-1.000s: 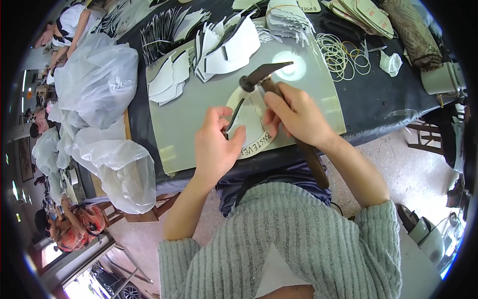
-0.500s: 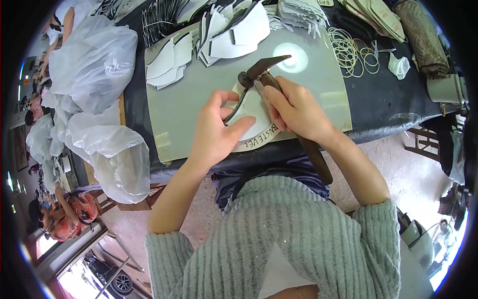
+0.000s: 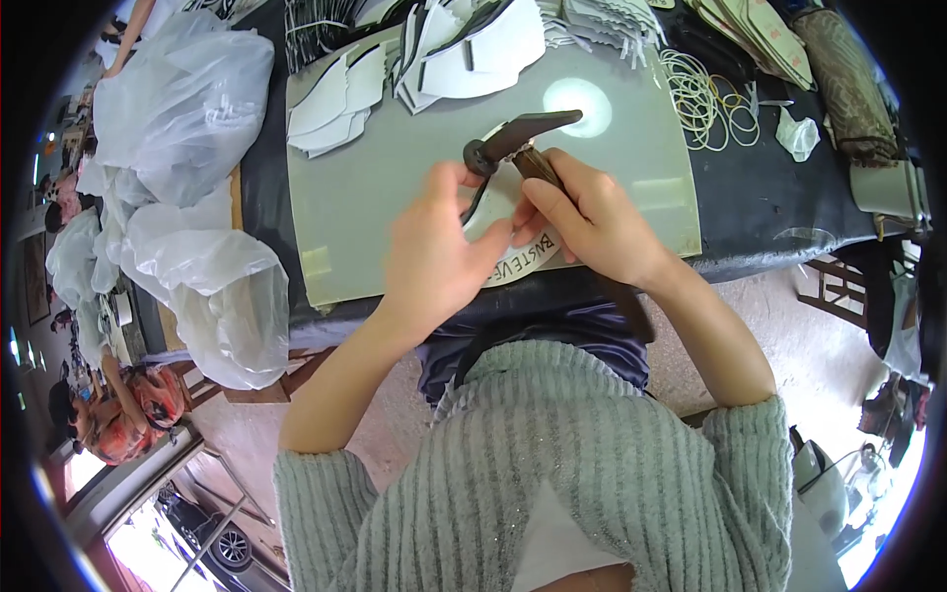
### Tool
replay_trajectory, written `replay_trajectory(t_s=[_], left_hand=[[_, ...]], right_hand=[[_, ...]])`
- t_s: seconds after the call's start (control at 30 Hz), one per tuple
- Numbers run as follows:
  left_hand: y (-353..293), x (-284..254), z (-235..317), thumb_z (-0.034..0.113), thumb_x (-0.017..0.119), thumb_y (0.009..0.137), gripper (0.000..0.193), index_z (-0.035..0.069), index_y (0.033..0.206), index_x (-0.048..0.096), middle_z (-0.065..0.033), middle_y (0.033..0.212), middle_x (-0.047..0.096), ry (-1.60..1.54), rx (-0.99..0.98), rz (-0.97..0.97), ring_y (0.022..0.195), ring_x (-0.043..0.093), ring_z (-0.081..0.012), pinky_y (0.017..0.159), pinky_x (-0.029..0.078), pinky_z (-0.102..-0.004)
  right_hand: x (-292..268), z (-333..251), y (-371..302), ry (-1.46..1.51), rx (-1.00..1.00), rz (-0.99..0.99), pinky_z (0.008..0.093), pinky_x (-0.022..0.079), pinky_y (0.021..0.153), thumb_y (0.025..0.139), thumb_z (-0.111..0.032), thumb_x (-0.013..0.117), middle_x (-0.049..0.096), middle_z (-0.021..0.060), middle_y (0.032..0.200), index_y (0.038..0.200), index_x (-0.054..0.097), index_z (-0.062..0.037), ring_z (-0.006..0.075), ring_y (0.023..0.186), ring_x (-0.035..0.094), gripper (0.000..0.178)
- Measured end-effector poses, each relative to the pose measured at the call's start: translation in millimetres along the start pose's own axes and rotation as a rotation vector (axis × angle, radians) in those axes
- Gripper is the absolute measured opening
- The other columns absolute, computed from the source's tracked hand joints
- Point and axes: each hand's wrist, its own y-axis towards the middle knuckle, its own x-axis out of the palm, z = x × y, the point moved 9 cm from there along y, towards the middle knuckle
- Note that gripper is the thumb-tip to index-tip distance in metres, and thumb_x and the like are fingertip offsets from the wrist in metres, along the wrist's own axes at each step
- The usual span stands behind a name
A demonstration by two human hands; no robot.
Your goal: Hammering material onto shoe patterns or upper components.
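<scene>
Far to my left, big clear plastic bags [image 3: 187, 128] hang beside the tabletop [image 3: 779, 197], which is dark. On it lies a pale green mat [image 3: 375, 197]. At the back of the mat sit stacks of white and black cut pieces [image 3: 434, 59]. My left hand [image 3: 434, 257] is over the mat, its grip pinched on a curved white piece [image 3: 523, 259] near the front edge. My right hand [image 3: 592, 222] is just beside it, its grip wrapped tight around the brown handle of a hammer [image 3: 518, 138]. The dark hammer head sticks out above my fingers. Farther right lie rubber bands [image 3: 700, 99] and a stack of tan pieces [image 3: 760, 30]. The floor [image 3: 819, 335] below is light and bare-looking.
</scene>
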Motion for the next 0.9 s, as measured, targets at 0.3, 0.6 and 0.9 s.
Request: replay_trajectory(t_s=[0.3,0.6,0.9], left_hand=[[-4,-28,-23,0.0,0.071,0.079,0.047,-0.006,0.117,0.046,-0.01,0.079,0.068,-0.264,-0.198,-0.076,0.066,0.063,-0.0114,0.062,0.051,-0.0245],[-3,-27,-17,-0.002,0.07,0.08,0.044,-0.003,0.116,0.045,-0.0061,0.076,0.065,-0.158,-0.16,-0.053,0.064,0.058,-0.0065,0.059,0.047,-0.0222],[-15,-21,-1,0.0,0.07,0.08,0.035,0.0,0.108,0.05,-0.0086,0.082,0.065,0.151,0.04,0.014,0.066,0.061,-0.015,0.06,0.048,-0.0267]], right_hand=[[1,1,1,-0.059,0.049,0.016,0.0206,0.045,0.046,0.104,-0.02,0.044,0.066,0.0081,0.086,0.106,0.051,0.0024,0.0125,0.076,0.07,0.023],[0,0,-2,-0.154,0.046,0.029,0.021,0.045,0.047,0.104,-0.018,0.044,0.067,0.0074,0.087,0.109,0.051,0.0029,0.012,0.076,0.07,0.022],[3,-5,-2,-0.22,0.017,0.023,0.0226,0.049,0.049,0.103,-0.017,0.046,0.068,0.0083,0.085,0.109,0.05,0.0028,0.0126,0.077,0.071,0.021]])
